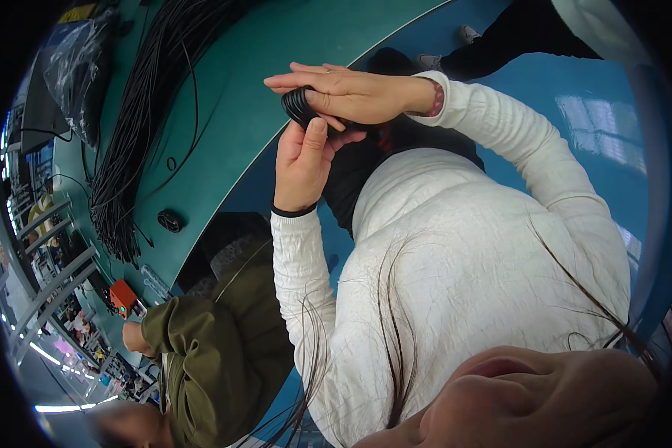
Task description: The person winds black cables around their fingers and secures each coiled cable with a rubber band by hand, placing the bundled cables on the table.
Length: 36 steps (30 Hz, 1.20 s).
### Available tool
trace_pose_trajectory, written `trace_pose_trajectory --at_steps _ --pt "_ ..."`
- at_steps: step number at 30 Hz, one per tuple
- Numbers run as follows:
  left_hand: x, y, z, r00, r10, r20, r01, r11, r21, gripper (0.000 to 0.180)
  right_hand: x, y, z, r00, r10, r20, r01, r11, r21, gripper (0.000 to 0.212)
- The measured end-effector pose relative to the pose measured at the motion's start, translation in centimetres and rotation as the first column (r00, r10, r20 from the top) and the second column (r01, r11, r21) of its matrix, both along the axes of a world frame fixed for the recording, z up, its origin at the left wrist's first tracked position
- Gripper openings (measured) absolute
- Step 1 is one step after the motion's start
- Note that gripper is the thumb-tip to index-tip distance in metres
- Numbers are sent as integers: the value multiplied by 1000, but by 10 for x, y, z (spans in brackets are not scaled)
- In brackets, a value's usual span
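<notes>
A small, tight coil of black cable (297, 106) is held between my two hands, just off the edge of the green table. My left hand (304, 160) grips it from below, thumb raised and fingers curled beneath, partly hidden. Across the coil's upper side lies my right hand (358, 97), its fingers mostly straight and together, its thumb pressing on the windings. On the green table (231, 112), a long thick bundle of black cables (145, 112) is spread. Near the table edge sits another small black coil (170, 220), and a little black ring (171, 163) lies beside the bundle.
Clear plastic bags (78, 71) lie at the table's far left. A red box (122, 296) with a green light stands near a person in an olive jacket (209, 343) on my left. Another person's dark-trousered leg (515, 45) shows on the blue floor (575, 89).
</notes>
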<state>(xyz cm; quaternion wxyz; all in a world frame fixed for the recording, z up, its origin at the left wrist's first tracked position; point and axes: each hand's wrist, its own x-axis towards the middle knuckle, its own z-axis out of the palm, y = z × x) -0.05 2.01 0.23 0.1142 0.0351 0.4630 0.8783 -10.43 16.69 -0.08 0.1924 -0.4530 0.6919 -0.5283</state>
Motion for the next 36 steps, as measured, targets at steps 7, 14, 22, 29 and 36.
trace_pose_trajectory --at_steps 7,14,22,29,36 --pt "-2 -3 -8 1000 -9 -22 7 994 -108 22 -8 10 19 901 -105 -421 197 963 182 26" --pt "-6 4 -3 1000 8 21 -4 984 -180 25 -4 6 24 966 -212 146 201 976 87 13" --pt "-7 1 -6 1000 1 -6 -3 977 -215 23 -22 15 9 946 -44 320 16 996 92 24" --pt "-8 4 -14 1000 23 -4 -24 970 -244 26 2 3 21 938 -24 346 -12 995 101 39" --pt "-9 8 6 992 -74 104 75 997 -7 36 -6 5 -8 990 45 131 -23 987 -161 33"
